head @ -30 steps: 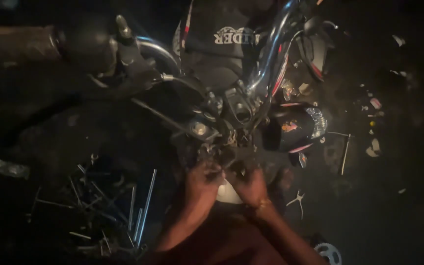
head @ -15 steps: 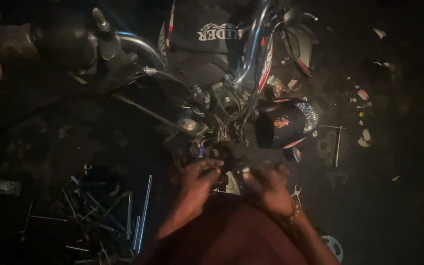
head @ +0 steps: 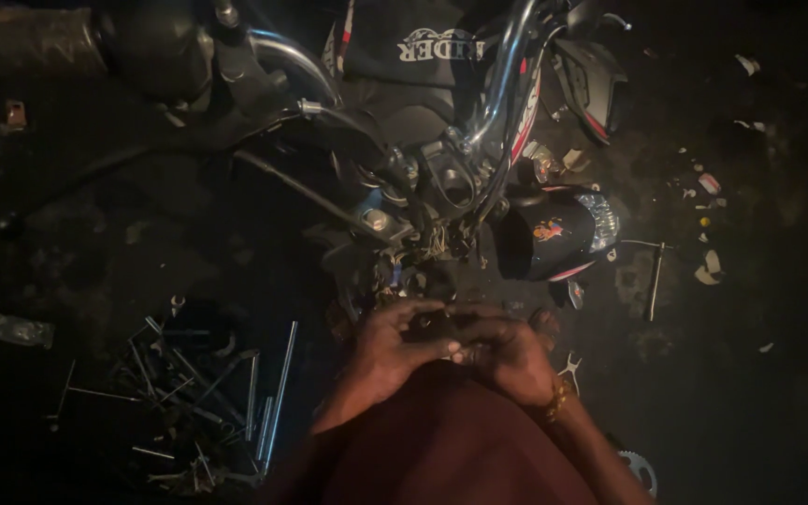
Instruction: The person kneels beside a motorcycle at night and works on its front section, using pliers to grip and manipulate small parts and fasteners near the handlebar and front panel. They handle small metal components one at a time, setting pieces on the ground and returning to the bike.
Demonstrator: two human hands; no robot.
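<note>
The fingers [head: 441,348] of both hands are curled in tight around a small dark part [head: 434,324], held just below the bike's [head: 423,201] tangle of wires [head: 427,245]. To do this well, I think the left hand [head: 393,348] should hold steady while the right hand [head: 507,353] works slowly, close to the light. It is so dark that I cannot tell what the part is.
</note>
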